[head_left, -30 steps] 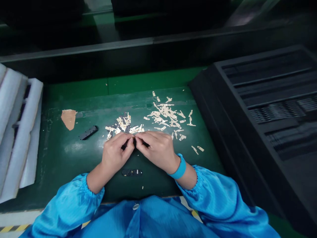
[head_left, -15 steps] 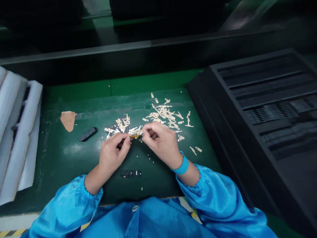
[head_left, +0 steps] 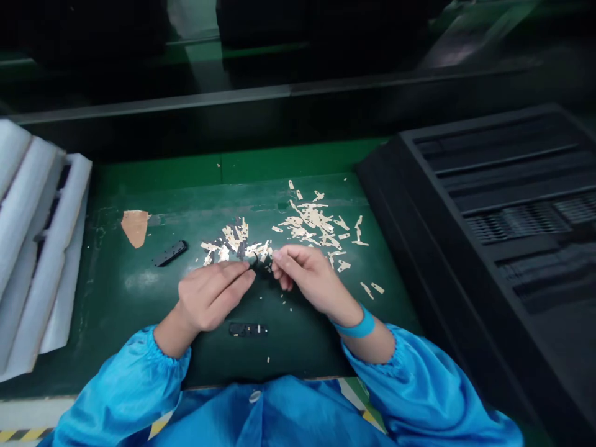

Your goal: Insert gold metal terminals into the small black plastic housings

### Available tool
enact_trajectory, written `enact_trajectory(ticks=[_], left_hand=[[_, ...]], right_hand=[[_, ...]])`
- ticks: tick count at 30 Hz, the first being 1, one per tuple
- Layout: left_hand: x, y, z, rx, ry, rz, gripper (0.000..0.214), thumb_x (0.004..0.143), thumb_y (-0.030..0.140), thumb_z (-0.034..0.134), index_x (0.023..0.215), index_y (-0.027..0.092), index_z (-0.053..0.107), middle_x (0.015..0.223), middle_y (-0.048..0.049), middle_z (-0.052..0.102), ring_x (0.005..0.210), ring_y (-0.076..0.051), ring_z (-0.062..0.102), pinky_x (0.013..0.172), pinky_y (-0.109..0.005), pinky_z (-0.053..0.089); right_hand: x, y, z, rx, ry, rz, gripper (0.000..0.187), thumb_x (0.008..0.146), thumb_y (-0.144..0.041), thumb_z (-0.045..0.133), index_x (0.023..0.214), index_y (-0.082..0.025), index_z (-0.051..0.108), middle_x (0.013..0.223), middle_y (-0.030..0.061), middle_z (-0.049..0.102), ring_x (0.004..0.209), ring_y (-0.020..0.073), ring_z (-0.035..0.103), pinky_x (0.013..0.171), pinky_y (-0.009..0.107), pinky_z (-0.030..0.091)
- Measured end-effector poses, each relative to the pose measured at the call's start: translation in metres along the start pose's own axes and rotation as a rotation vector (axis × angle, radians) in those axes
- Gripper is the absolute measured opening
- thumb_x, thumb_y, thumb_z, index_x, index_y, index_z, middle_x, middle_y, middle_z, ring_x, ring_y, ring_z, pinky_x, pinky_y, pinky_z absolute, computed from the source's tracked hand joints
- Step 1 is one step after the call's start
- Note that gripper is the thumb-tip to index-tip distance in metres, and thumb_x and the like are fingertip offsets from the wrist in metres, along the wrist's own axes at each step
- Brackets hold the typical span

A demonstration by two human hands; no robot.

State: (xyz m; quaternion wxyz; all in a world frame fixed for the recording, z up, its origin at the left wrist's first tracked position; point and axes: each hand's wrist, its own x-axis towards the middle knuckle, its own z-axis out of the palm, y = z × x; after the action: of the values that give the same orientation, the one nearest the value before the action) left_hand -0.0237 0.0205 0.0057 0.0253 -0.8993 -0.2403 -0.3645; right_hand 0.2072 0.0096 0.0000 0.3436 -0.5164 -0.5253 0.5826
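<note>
My left hand point(head_left: 214, 293) pinches a small dark curved strip point(head_left: 256, 259) between thumb and fingers; its exact kind is too small to make out. Just to the right, the fingertips of my right hand point(head_left: 307, 276) are pressed together, and whatever they hold is hidden. Behind the hands lies a pile of small cream and dark pieces point(head_left: 226, 242). A larger scatter of cream cut-out tabs point(head_left: 314, 220) spreads farther back to the right. Nearer my body, a narrow black part point(head_left: 248, 329) with small light spots lies flat on the green table mat point(head_left: 135, 323).
At left lies another black part point(head_left: 170, 253), with a torn brown paper piece point(head_left: 135, 228) behind it. White foam-covered dividers point(head_left: 60, 248) stand along the left edge. A large black tray point(head_left: 419, 205) slopes along the right side. Tiny scraps dot the mat.
The yellow-orange piece between my fingers no longer shows; a dark strip is seen there instead. My left hand has turned palm-down, and my right hand has shifted slightly toward my body.
</note>
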Motion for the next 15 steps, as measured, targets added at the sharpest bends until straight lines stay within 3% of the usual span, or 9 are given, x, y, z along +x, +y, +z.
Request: enact_trajectory(ticks=[2, 4, 8, 12, 15], left_hand=[[0.004, 0.002, -0.001, 0.008, -0.010, 0.058, 0.021, 0.098, 0.011, 0.057, 0.113, 0.013, 0.070, 0.104, -0.0113, 0.081, 0.095, -0.022, 0.079, 0.084, -0.032, 0.065], [0.008, 0.003, -0.002, 0.031, -0.020, 0.094, 0.022, 0.099, 0.011, 0.054, 0.111, 0.014, 0.071, 0.102, -0.0095, 0.082, 0.093, -0.021, 0.079, 0.085, -0.032, 0.065], [0.010, 0.006, -0.001, 0.061, -0.056, 0.150, 0.021, 0.096, 0.013, 0.057, 0.110, 0.011, 0.073, 0.101, -0.0118, 0.082, 0.095, -0.025, 0.079, 0.086, -0.035, 0.066], [0.009, 0.008, -0.003, 0.093, -0.090, 0.221, 0.021, 0.094, 0.011, 0.060, 0.109, 0.008, 0.074, 0.105, -0.0157, 0.081, 0.096, -0.027, 0.079, 0.089, -0.037, 0.066], [0.012, 0.009, -0.006, 0.125, -0.090, 0.235, 0.019, 0.094, 0.012, 0.061, 0.106, 0.013, 0.076, 0.104, -0.0117, 0.082, 0.094, -0.025, 0.080, 0.088, -0.035, 0.067]], right_hand=[[-0.003, 0.000, 0.013, 0.268, -0.129, 0.124, 0.048, 0.095, -0.063, 0.056, 0.075, -0.020, 0.061, 0.062, -0.0020, 0.059, 0.050, 0.0100, 0.053, 0.049, 0.023, 0.044], [-0.005, 0.001, 0.019, 0.380, -0.158, 0.167, 0.049, 0.090, -0.066, 0.063, 0.074, -0.019, 0.062, 0.063, -0.0023, 0.060, 0.050, 0.0082, 0.054, 0.048, 0.020, 0.043], [-0.005, 0.003, 0.018, 0.444, -0.131, 0.182, 0.044, 0.083, -0.059, 0.075, 0.075, -0.017, 0.065, 0.065, -0.0028, 0.063, 0.050, 0.0061, 0.056, 0.046, 0.017, 0.042], [-0.002, 0.004, 0.015, 0.451, -0.129, 0.205, 0.042, 0.082, -0.057, 0.075, 0.073, -0.017, 0.065, 0.064, -0.0028, 0.063, 0.048, 0.0066, 0.059, 0.043, 0.016, 0.042], [-0.002, 0.004, 0.013, 0.442, -0.130, 0.237, 0.043, 0.080, -0.057, 0.077, 0.071, -0.017, 0.065, 0.062, -0.0028, 0.063, 0.046, 0.0066, 0.059, 0.041, 0.016, 0.041]])
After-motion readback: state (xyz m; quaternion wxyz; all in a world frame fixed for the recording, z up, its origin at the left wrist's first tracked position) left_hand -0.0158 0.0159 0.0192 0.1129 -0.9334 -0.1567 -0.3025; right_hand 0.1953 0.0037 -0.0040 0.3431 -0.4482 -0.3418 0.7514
